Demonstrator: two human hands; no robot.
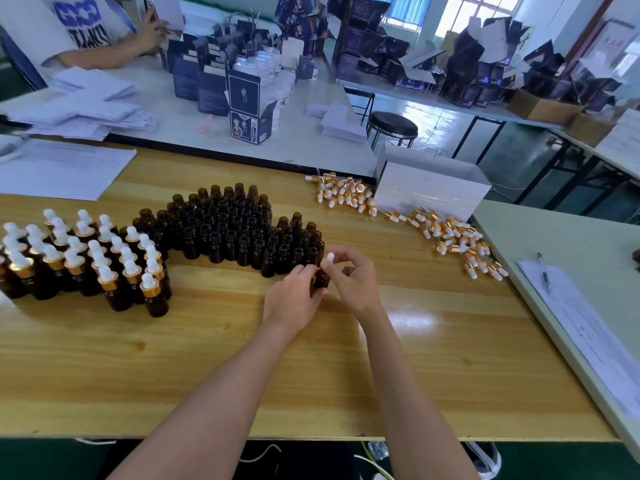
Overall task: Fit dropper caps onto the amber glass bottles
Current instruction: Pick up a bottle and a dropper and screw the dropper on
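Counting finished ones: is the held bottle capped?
On: dropper cap sits atop the amber bottle, pinched by the right hand; whether screwed tight, cannot tell.

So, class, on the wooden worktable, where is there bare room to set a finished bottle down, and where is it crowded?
Bare wood runs along the near edge of the table, in front of the capped bottles and the left hand, and between the right hand and the loose dropper caps. Crowded: the uncapped bottles at centre, the caps beside the white box.

bright windows [478,8], glossy pale floor [433,119], black round stool [392,126] between long worktables [311,147]
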